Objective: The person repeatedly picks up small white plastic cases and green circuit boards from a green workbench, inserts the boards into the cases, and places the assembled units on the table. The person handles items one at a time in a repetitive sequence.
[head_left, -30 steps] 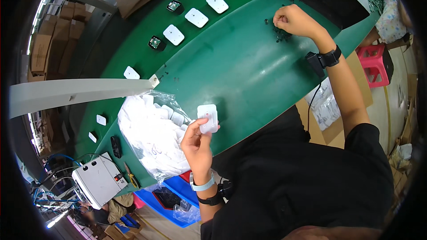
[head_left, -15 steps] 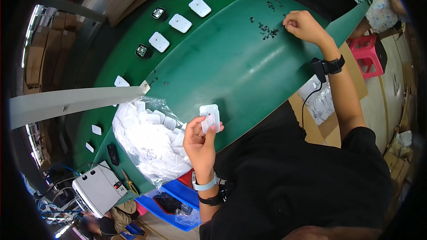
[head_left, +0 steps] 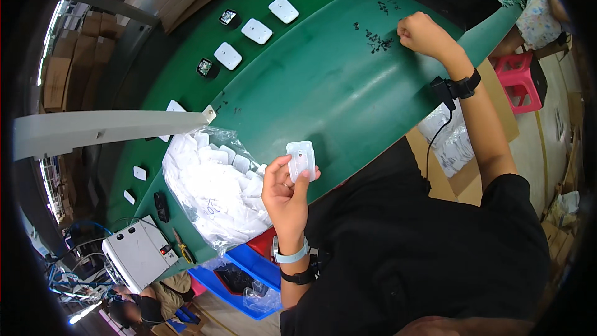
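Note:
A small white plastic cover (head_left: 301,160) with rounded corners is in my left hand (head_left: 287,202), thumb on its near end and fingers behind it. The cover is tilted up above the green table, and a tiny dark spot shows on its inner face. Farther off to the right, my right hand (head_left: 424,34) is low over the table with its fingers curled together. Whatever lies between those fingertips is hidden. Just left of that hand are several small black parts (head_left: 377,42), too small to name surely, and another scatter of black parts (head_left: 388,1) lies beyond.
Left of my left hand, a clear bag (head_left: 214,190) bulges with white covers. Several white covers (head_left: 257,31) and black square housings (head_left: 205,67) lie across the far strip. A pale metal bar (head_left: 112,132), yellow-handled pliers (head_left: 183,246) and a grey box (head_left: 140,254) are at the left.
My right fingers have curled in more beside the black parts. My left hand keeps the cover in its grip, with the cover turned slightly. The whole view has shifted a little.

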A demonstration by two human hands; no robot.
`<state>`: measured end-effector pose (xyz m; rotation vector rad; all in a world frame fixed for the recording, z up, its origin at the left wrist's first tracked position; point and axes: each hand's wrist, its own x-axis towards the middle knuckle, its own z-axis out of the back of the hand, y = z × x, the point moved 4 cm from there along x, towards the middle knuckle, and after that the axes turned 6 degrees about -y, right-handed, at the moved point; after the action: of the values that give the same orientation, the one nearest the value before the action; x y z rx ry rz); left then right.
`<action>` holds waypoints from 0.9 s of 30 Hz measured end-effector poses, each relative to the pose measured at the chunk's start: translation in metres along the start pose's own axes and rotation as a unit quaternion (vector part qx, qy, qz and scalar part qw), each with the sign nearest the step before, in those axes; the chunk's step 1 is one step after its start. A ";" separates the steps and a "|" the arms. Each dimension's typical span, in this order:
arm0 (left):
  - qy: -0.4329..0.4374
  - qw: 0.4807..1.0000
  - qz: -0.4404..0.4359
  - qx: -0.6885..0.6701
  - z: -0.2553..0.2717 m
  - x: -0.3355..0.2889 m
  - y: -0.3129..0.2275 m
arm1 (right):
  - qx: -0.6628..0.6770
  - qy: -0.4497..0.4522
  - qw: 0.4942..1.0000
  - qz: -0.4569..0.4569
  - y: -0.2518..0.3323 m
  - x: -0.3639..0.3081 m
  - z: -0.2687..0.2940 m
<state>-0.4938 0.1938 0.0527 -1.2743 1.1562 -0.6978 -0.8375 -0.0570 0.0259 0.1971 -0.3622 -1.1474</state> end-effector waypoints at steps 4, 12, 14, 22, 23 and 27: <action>-0.004 1.000 0.006 -0.025 -0.003 -0.002 -0.004 | -0.037 0.002 0.999 0.019 -0.002 -0.002 0.002; 0.029 0.999 -0.010 -0.039 -0.009 -0.007 -0.015 | -0.032 0.021 0.999 -0.020 0.005 0.000 0.003; 0.032 0.999 -0.004 -0.035 -0.011 -0.007 -0.015 | 0.026 -0.001 1.000 -0.017 0.012 -0.003 0.013; 0.033 0.999 0.001 -0.038 -0.014 -0.005 -0.011 | 0.087 -0.092 0.991 -0.051 -0.011 -0.020 0.026; 0.027 0.999 0.006 -0.038 -0.015 -0.004 -0.010 | 0.078 -0.087 0.992 -0.055 -0.020 -0.022 0.031; 0.024 0.999 0.020 -0.036 -0.015 0.000 -0.003 | 0.100 -0.053 0.994 -0.012 -0.019 -0.024 0.026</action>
<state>-0.5074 0.1873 0.0575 -1.2980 1.2533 -0.6662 -0.8721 -0.0422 0.0396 0.3170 -0.5704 -1.1471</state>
